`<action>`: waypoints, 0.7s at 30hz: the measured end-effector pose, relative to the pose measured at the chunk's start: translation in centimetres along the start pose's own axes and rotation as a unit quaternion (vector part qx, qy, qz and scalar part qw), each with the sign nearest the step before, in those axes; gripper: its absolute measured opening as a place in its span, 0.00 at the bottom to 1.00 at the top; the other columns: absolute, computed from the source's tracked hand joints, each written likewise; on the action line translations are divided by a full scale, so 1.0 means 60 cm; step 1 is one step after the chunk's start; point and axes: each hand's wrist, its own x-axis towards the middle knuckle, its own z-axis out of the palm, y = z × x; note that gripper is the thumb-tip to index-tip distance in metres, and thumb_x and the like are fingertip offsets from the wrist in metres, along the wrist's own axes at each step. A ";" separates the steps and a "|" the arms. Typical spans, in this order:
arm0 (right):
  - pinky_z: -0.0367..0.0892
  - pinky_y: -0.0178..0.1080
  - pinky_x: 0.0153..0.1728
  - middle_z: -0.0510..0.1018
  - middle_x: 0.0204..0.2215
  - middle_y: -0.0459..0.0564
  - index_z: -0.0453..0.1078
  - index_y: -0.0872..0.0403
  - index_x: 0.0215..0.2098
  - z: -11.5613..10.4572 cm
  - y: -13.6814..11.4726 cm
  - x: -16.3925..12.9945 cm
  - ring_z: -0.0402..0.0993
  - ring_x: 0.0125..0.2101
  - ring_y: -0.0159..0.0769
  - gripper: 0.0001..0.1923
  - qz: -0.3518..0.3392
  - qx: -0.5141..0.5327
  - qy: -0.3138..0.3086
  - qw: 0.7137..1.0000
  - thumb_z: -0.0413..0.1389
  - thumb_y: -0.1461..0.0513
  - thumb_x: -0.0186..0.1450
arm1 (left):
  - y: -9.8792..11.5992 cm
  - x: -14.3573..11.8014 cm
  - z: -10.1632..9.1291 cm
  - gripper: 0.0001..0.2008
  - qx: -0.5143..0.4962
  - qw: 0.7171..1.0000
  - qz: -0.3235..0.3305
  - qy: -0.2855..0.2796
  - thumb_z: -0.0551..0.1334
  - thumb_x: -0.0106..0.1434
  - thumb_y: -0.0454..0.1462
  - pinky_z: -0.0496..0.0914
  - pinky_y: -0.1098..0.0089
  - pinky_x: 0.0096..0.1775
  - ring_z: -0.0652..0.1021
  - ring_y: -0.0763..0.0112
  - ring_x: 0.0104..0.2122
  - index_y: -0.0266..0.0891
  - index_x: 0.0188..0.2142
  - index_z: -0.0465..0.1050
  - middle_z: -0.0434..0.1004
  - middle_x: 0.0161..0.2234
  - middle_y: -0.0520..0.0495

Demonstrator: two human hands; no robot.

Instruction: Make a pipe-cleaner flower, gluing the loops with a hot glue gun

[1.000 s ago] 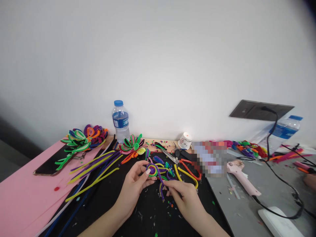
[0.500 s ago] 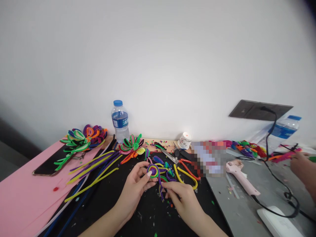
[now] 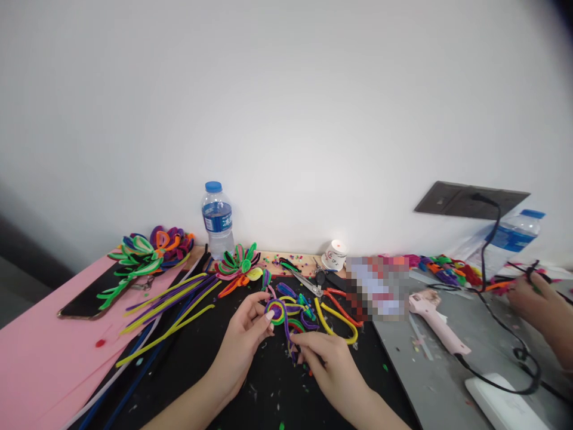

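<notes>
Between thumb and fingers, my left hand (image 3: 249,334) pinches a round coil of pipe cleaners (image 3: 276,312) in purple, yellow and green. Loose strands trail from the coil to the right and down. My right hand (image 3: 323,357) has its thumb and index finger closed on the lower ends of those strands. Just beyond both hands lie bent pipe-cleaner pieces (image 3: 308,312) in blue, green and purple. Past these rest pliers (image 3: 308,286) with red handles and a bent yellow pipe cleaner (image 3: 333,329).
Pipe-cleaner flowers (image 3: 242,263) and loose strands (image 3: 170,310) lie left, near a phone (image 3: 87,297) on pink sheets. A water bottle (image 3: 217,221) and paper cup (image 3: 333,255) stand by the wall. Right are a pink glue gun (image 3: 441,325), its black cord and a co-worker's hand (image 3: 539,304).
My two hands stay almost in place, the left thumb shifting slightly on the coil. At the far right, the co-worker's hand has moved left and down.
</notes>
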 end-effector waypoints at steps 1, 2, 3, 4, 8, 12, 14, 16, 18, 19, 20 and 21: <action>0.67 0.30 0.29 0.76 0.24 0.48 0.71 0.54 0.41 0.000 0.000 0.000 0.72 0.24 0.31 0.13 -0.001 0.000 0.001 1.000 0.45 0.65 0.66 | -0.001 0.000 0.000 0.15 0.004 1.000 0.002 -0.002 0.64 0.53 0.36 0.67 0.74 0.32 0.70 0.75 0.26 0.42 0.41 0.69 0.65 0.27 0.55; 0.66 0.30 0.29 0.75 0.24 0.48 0.71 0.54 0.41 0.000 0.000 0.000 0.72 0.24 0.31 0.13 -0.002 0.000 0.001 1.000 0.45 0.65 0.66 | -0.001 0.000 -0.001 0.15 0.008 1.000 0.004 -0.005 0.63 0.53 0.36 0.67 0.74 0.32 0.70 0.75 0.26 0.43 0.42 0.69 0.65 0.28 0.55; 0.66 0.30 0.29 0.75 0.24 0.48 0.71 0.55 0.41 -0.001 0.000 0.001 0.72 0.24 0.31 0.13 -0.002 -0.001 0.001 1.000 0.45 0.65 0.66 | -0.002 -0.001 -0.001 0.15 0.013 1.000 0.007 -0.007 0.63 0.53 0.36 0.67 0.74 0.32 0.70 0.75 0.27 0.43 0.42 0.69 0.65 0.28 0.55; 0.66 0.30 0.29 0.75 0.24 0.48 0.71 0.55 0.41 -0.002 -0.001 0.001 0.72 0.24 0.31 0.13 -0.001 -0.001 0.002 1.000 0.45 0.65 0.66 | -0.002 -0.001 -0.001 0.15 0.017 1.000 0.008 -0.011 0.63 0.54 0.36 0.67 0.73 0.33 0.70 0.75 0.27 0.43 0.43 0.69 0.65 0.28 0.55; 0.67 0.30 0.28 0.75 0.23 0.48 0.71 0.55 0.41 -0.005 -0.004 0.003 0.72 0.24 0.31 0.13 0.000 -0.002 0.002 1.000 0.45 0.65 0.66 | -0.002 -0.004 0.000 0.14 0.025 0.999 0.007 -0.024 0.61 0.56 0.36 0.68 0.71 0.35 0.71 0.75 0.28 0.44 0.43 0.69 0.64 0.29 0.55; 0.67 0.30 0.29 0.76 0.24 0.48 0.71 0.54 0.41 -0.006 -0.004 0.003 0.72 0.24 0.31 0.13 -0.001 0.002 0.006 1.000 0.45 0.65 0.66 | -0.001 -0.004 0.001 0.13 0.023 0.999 0.001 -0.029 0.62 0.55 0.37 0.69 0.70 0.36 0.72 0.74 0.28 0.44 0.42 0.69 0.65 0.28 0.55; 0.67 0.31 0.28 0.76 0.24 0.48 0.71 0.54 0.41 -0.005 -0.003 0.002 0.72 0.24 0.31 0.13 -0.003 0.003 0.008 1.000 0.45 0.65 0.66 | -0.001 -0.004 0.001 0.13 0.025 0.999 -0.003 -0.028 0.62 0.55 0.37 0.69 0.69 0.36 0.72 0.73 0.28 0.44 0.42 0.69 0.66 0.28 0.55; 0.67 0.31 0.28 0.76 0.24 0.48 0.71 0.54 0.41 -0.005 -0.003 0.002 0.72 0.24 0.31 0.13 -0.003 0.003 0.009 1.000 0.45 0.64 0.66 | 0.000 -0.003 0.001 0.13 0.024 0.999 -0.006 -0.026 0.62 0.54 0.37 0.69 0.69 0.36 0.72 0.73 0.28 0.44 0.42 0.69 0.66 0.28 0.55; 0.67 0.31 0.28 0.76 0.24 0.48 0.71 0.54 0.41 -0.005 -0.003 0.002 0.72 0.24 0.31 0.13 -0.001 0.003 0.010 1.000 0.45 0.64 0.66 | 0.001 -0.004 0.002 0.13 0.019 0.999 -0.007 -0.027 0.62 0.54 0.37 0.69 0.69 0.36 0.72 0.73 0.28 0.44 0.41 0.70 0.66 0.27 0.55; 0.67 0.31 0.28 0.76 0.24 0.48 0.71 0.54 0.41 -0.005 -0.003 0.002 0.72 0.24 0.31 0.13 0.000 0.002 0.010 1.000 0.45 0.65 0.66 | 0.002 -0.004 0.002 0.13 0.016 0.999 -0.008 -0.029 0.62 0.54 0.37 0.69 0.68 0.36 0.72 0.73 0.28 0.44 0.41 0.70 0.66 0.27 0.55; 0.67 0.31 0.28 0.76 0.24 0.48 0.71 0.54 0.41 -0.005 -0.003 0.003 0.72 0.24 0.31 0.13 0.001 0.003 0.011 1.000 0.45 0.65 0.66 | 0.002 -0.004 0.003 0.13 0.013 0.999 -0.011 -0.031 0.63 0.54 0.37 0.69 0.68 0.36 0.72 0.73 0.28 0.44 0.41 0.70 0.66 0.27 0.55; 0.67 0.31 0.28 0.75 0.24 0.48 0.71 0.54 0.41 -0.005 -0.003 0.003 0.72 0.24 0.31 0.13 0.002 0.003 0.012 1.000 0.45 0.65 0.66 | 0.002 -0.005 0.003 0.13 0.010 0.999 -0.013 -0.033 0.63 0.54 0.37 0.70 0.68 0.36 0.73 0.73 0.28 0.43 0.40 0.70 0.66 0.27 0.55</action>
